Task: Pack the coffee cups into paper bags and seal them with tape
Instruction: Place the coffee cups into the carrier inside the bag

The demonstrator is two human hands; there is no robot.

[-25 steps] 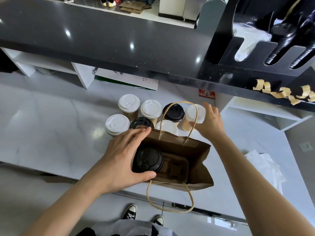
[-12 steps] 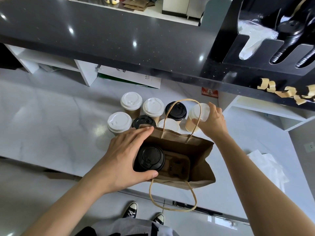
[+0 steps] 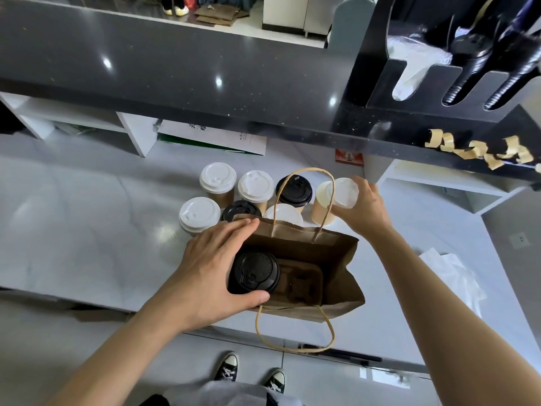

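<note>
An open brown paper bag (image 3: 336, 259) stands on the white counter, with a cardboard cup carrier (image 3: 304, 284) inside. A black-lidded cup (image 3: 254, 272) sits in the carrier's left slot. My left hand (image 3: 213, 268) curls around the bag's left side and that cup. Behind the bag, my right hand (image 3: 361, 210) grips a white-lidded kraft cup (image 3: 336, 197), tilted and lifted. Several more cups with white and black lids (image 3: 254, 187) stand in a cluster behind the bag.
A dark raised counter ledge (image 3: 205, 83) overhangs the back. Curled tape strips (image 3: 480, 148) stick to its right edge. A black organiser (image 3: 439, 54) holds lids and sleeves at the upper right. White paper (image 3: 450, 273) lies to the right. The counter's front edge is near my feet.
My right hand has lifted and tilted the white-lidded cup out of the cluster, toward the bag. My left hand has stayed on the bag and black-lidded cup.
</note>
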